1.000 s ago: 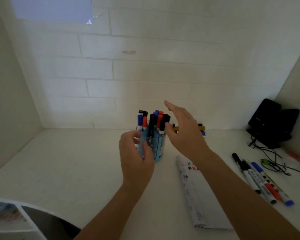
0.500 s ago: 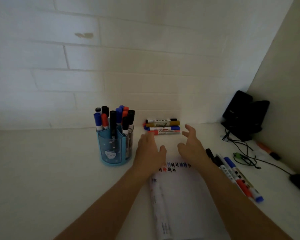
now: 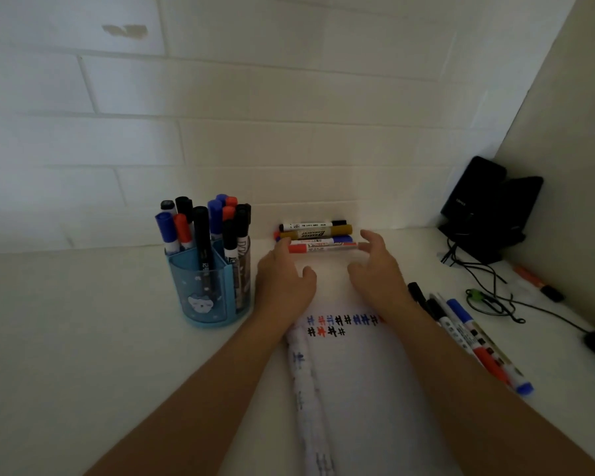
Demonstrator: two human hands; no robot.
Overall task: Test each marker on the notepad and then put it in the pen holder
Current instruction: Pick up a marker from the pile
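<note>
Red marker (image 3: 323, 248) between left hand (image 3: 284, 283) and right hand (image 3: 378, 273), palms down

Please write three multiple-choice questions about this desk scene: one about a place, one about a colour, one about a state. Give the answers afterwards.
1. Where does the pen holder stand, relative to the notepad? A) left of it B) right of it C) on it
2. What cap colour has the wall-row marker nearest the left hand and right hand? A) green B) red C) white
3. The stored markers are: A) lying flat B) uncapped C) upright, capped
Answers: 1 A, it stands off the pad's left side; 2 B, red cap by the left fingertips; 3 C, caps point up.
</note>
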